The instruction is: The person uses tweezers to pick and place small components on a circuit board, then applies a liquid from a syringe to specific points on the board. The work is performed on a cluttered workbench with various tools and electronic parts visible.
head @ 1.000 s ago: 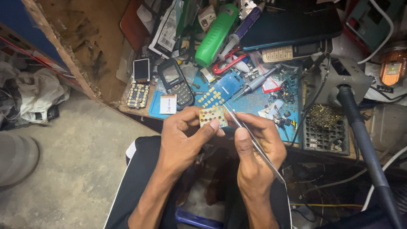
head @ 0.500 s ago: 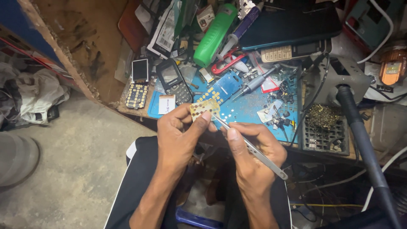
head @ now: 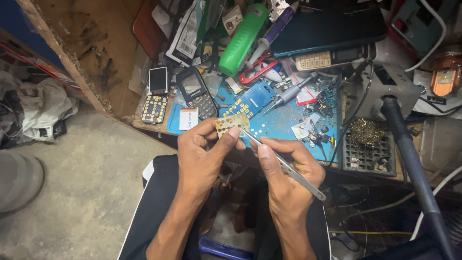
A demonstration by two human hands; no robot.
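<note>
My left hand [head: 204, 156] pinches a small gold-dotted keypad board [head: 230, 123] between thumb and fingers, held up in front of the bench edge. My right hand [head: 286, 168] grips metal tweezers [head: 284, 163], whose tips reach up and left to the lower right edge of the board. Both hands hover above my lap, just in front of the blue work mat [head: 284, 118].
The cluttered bench holds an opened keypad phone [head: 156, 94], a dark bar phone [head: 197, 91], a blue circuit board [head: 248, 102], a screwdriver [head: 291, 91], a green bottle [head: 243, 41], a tray with solder scraps [head: 365, 144] and a grey hose [head: 414, 163]. Concrete floor lies at left.
Both hands have shifted slightly up toward the bench with the board and tweezers; the tweezers' tips remain at the board.
</note>
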